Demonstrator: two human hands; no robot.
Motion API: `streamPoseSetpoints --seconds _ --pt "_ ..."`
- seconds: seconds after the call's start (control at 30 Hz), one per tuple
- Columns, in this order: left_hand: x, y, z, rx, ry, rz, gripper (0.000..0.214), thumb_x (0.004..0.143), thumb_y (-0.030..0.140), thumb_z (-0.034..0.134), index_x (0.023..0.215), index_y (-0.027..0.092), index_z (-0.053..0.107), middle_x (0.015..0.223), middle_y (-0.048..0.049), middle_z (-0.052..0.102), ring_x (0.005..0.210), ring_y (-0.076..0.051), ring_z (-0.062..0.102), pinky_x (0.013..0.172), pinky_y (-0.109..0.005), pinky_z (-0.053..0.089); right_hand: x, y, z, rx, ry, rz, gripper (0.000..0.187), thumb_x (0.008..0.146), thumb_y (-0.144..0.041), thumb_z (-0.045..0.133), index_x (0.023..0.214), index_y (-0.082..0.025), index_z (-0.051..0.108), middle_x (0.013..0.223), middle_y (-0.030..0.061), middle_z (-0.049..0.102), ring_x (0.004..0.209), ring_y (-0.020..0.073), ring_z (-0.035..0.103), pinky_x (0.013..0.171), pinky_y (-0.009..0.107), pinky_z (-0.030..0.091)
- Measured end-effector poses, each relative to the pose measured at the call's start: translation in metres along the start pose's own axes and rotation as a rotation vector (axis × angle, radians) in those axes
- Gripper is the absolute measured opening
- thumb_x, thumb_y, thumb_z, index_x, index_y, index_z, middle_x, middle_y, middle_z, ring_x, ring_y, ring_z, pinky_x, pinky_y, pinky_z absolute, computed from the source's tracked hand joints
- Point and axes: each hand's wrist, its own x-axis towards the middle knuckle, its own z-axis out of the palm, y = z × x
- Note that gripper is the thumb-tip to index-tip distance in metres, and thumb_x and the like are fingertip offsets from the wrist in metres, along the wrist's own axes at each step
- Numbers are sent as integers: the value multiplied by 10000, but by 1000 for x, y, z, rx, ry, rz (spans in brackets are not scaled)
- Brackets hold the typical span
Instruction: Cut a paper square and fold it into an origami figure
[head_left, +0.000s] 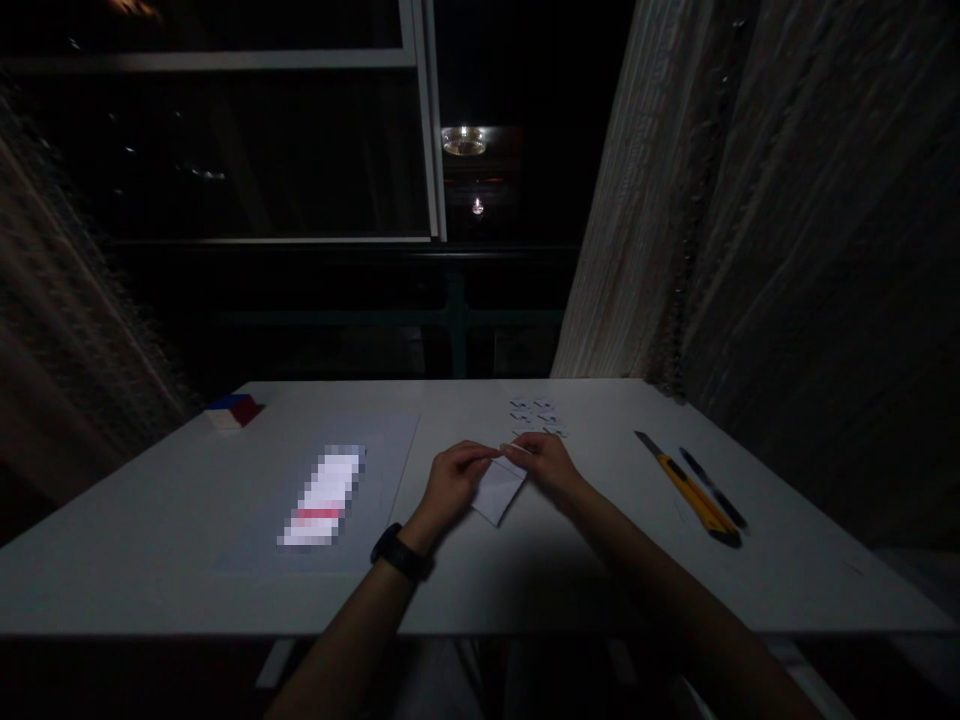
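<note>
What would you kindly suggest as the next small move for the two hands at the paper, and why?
Perhaps steady the paper with the left hand and press the right hand along the paper's upper edge: both hands meet close together there, while the lower corner shows uncovered, pointing toward the table's near edge.

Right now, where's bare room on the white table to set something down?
Bare: white table, left of the large pale sheet; also between right hand and yellow-black utility knife. Crowded: around left hand and folded white paper, small dark-marked pieces just beyond; knife beside slim dark pen.
</note>
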Motion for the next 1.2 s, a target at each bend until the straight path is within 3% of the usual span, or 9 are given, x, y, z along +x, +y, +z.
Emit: streamPoseSetpoints --seconds 0.23,0.37,0.53,0.63,0.77,0.87,0.97,1.07,1.2 --pt "-1 8 1 -148 39 -192 291 660 295 644 899 135 687 895 -99 677 793 -203 607 703 -292 455 -4 4 6 6 68 -33 274 568 -391 693 560 -136 595 523 -7 562 495 109 485 499 235 361" --pt "0 5 4 -139 119 -295 247 608 318 685 751 118 708 765 -96 690 711 -199 609 674 -294 453 -5 6 8 -23 45 -49 265 566 -392 694 561 -143 605 531 -6 570 512 113 498 514 234 376" --pt "1 0 4 -173 92 -376 254 563 328 713 687 107 704 657 -77 671 591 -158 567 579 -266 424 -3 7 8 -44 62 -20 258 534 -381 708 510 -142 611 477 -14 545 479 101 463 490 233 352" --pt "0 0 4 -165 54 -408 274 547 351 721 649 98 698 600 -66 647 536 -134 525 528 -249 391 -1 8 5 -41 64 31 251 489 -357 730 465 -139 608 429 -18 520 448 96 435 475 238 328" --pt "0 1 4 -150 81 -429 276 528 353 733 608 93 688 565 -55 623 509 -117 490 506 -240 366 0 7 1 -49 -23 37 257 560 -379 688 501 -134 637 449 -6 545 451 99 444 489 244 329" --pt "0 2 3 -176 93 -448 274 517 344 742 591 88 679 553 -52 613 502 -111 481 505 -237 359 1 10 0 -145 20 15 275 577 -383 670 472 -134 621 426 -10 522 434 94 423 469 237 312" --pt "-1 2 3 -223 27 -471 284 512 348 746 583 83 672 541 -48 603 494 -103 473 500 -231 351 2 12 -1 -233 53 -3 273 577 -370 665 450 -137 604 401 -21 486 421 88 398 448 231 286" --pt "-1 0 4 -237 -29 -482 303 505 359 747 606 82 677 549 -47 606 496 -101 475 492 -226 343 1 11 -1 -266 5 -25 281 594 -366 649 443 -137 591 387 -29 456 414 81 378 441 226 273" --pt "-1 -3 4 -220 31 -497 314 505 378 740 583 83 667 535 -45 598 476 -103 473 470 -227 340 0 7 -2 -312 -46 -49 284 618 -387 635 502 -129 616 439 -11 511 438 91 416 455 224 305"
